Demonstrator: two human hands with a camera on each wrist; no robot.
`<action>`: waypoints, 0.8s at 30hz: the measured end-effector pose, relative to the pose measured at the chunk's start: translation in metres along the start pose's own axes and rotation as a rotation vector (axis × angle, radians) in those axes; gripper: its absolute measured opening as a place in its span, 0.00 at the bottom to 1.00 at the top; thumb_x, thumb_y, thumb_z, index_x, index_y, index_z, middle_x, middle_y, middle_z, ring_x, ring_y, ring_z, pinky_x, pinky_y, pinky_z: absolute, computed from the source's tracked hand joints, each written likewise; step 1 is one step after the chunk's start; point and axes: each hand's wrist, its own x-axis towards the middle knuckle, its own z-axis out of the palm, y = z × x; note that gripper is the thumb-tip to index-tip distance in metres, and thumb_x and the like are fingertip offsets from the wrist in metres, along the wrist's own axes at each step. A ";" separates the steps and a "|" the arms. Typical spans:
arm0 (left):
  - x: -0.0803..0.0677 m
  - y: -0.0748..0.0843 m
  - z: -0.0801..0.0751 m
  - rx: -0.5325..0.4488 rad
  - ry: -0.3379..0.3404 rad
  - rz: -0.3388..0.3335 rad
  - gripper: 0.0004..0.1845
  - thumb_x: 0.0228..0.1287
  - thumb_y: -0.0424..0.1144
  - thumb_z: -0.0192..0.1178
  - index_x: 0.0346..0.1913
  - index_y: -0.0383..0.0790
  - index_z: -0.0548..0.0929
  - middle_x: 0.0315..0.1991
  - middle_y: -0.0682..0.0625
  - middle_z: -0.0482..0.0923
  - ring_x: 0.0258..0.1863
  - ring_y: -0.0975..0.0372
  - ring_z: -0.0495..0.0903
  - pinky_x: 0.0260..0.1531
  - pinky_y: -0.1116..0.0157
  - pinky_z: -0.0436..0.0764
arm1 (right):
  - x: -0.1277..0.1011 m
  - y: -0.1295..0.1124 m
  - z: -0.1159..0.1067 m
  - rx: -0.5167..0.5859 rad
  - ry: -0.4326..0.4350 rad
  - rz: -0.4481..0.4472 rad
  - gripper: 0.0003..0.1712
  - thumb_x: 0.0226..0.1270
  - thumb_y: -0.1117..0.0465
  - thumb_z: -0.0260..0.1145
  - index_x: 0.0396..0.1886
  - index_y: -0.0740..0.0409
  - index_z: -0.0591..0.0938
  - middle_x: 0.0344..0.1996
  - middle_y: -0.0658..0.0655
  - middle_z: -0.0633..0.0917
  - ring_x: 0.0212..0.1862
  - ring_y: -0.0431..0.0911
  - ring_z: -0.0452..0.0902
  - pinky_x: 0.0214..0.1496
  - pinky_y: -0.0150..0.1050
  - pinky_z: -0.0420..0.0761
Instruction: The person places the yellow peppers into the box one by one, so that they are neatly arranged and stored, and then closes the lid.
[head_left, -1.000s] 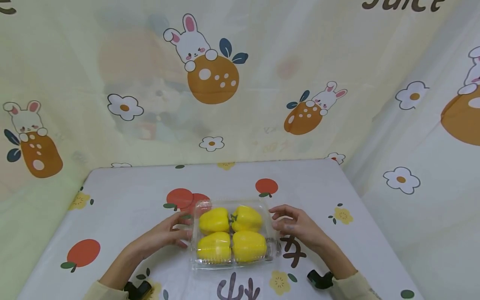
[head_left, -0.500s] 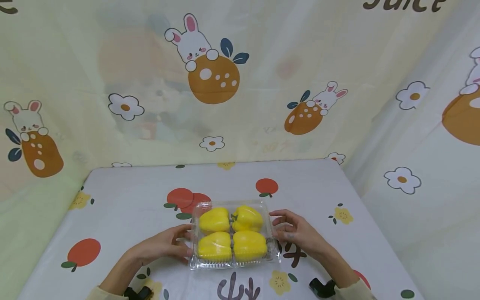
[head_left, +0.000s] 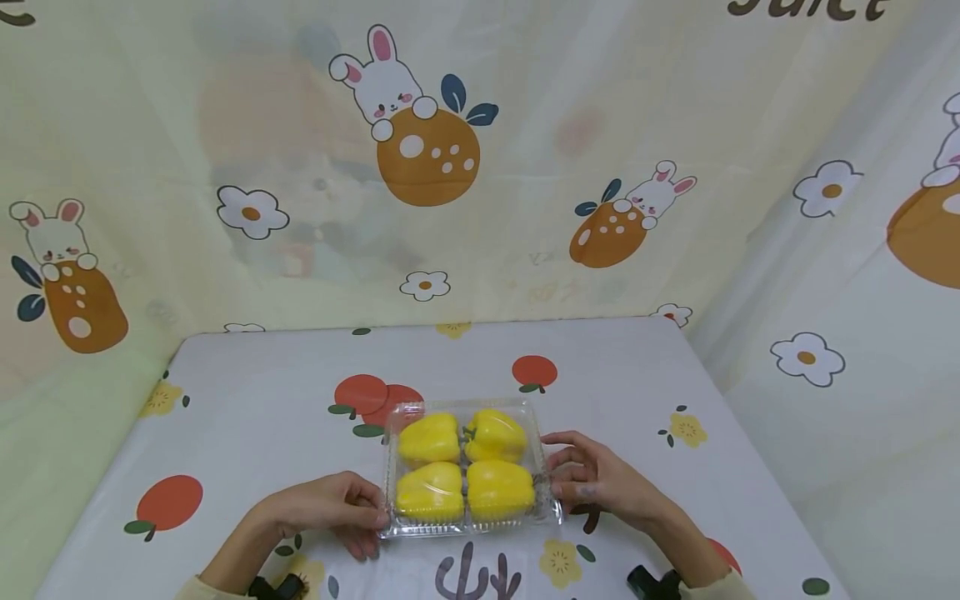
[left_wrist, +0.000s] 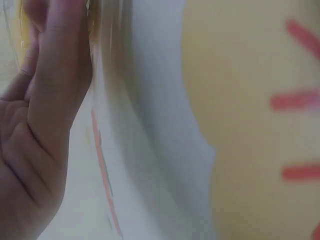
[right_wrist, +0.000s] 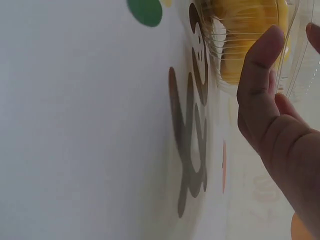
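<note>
A table (head_left: 247,400) draped in a white cloth printed with oranges, small flowers and cactus shapes fills the lower half of the head view, backed by cream curtains with rabbits. Toward the near edge, about midway between the left and right edges, sits a clear plastic clamshell box (head_left: 468,521) with its lid down. Inside lie four yellow bell peppers (head_left: 465,467) in two rows, packed touching one another.

The left hand (head_left: 330,508) is at the box's near left corner, fingers curled around the rim and thumb near the top, so it seems to pinch that corner. The left wrist view is blurred and shows only palm and fingers close to the lens. The right hand (head_left: 592,479) is at the right wall of the box, fingers loosely curled toward the plastic; the right wrist view shows the thumb (right_wrist: 260,85) lying against the ribbed clear wall, with a fingertip just past the rim. Whether it grips firmly or only touches, I cannot tell.

The box looks thin and flexible, likely to buckle or pop open if squeezed, and its smooth plastic may slip. The peppers give it moderate weight, concentrated evenly. The two short sides, low under the rim, look like the soundest places to hold, with both hands sharing the load.
</note>
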 end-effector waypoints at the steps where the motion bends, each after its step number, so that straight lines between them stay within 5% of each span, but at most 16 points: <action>1: 0.000 0.000 0.001 0.004 -0.007 -0.001 0.12 0.75 0.44 0.65 0.44 0.35 0.86 0.32 0.52 0.88 0.31 0.64 0.89 0.36 0.67 0.90 | -0.001 0.000 0.000 0.006 -0.009 0.000 0.42 0.73 0.62 0.71 0.80 0.61 0.61 0.59 0.64 0.78 0.44 0.46 0.86 0.47 0.40 0.90; 6: 0.001 0.001 0.003 0.016 -0.007 -0.010 0.16 0.75 0.44 0.65 0.43 0.29 0.86 0.30 0.54 0.88 0.30 0.66 0.88 0.36 0.69 0.90 | -0.004 0.003 0.000 0.056 -0.062 -0.013 0.43 0.74 0.64 0.69 0.81 0.62 0.58 0.55 0.60 0.82 0.36 0.45 0.87 0.44 0.41 0.91; 18: 0.000 0.001 0.007 -0.007 -0.049 -0.005 0.28 0.76 0.42 0.63 0.48 0.10 0.76 0.26 0.58 0.86 0.29 0.69 0.84 0.35 0.71 0.88 | -0.008 0.005 0.003 0.187 -0.312 -0.001 0.40 0.72 0.72 0.66 0.78 0.73 0.57 0.43 0.55 0.92 0.43 0.45 0.93 0.42 0.44 0.92; 24: 0.002 0.000 0.007 -0.011 0.009 -0.011 0.26 0.76 0.41 0.62 0.48 0.11 0.77 0.26 0.56 0.85 0.28 0.67 0.84 0.34 0.69 0.89 | -0.004 0.003 0.003 0.139 -0.290 0.000 0.36 0.76 0.67 0.67 0.75 0.70 0.60 0.44 0.63 0.93 0.41 0.49 0.93 0.44 0.46 0.92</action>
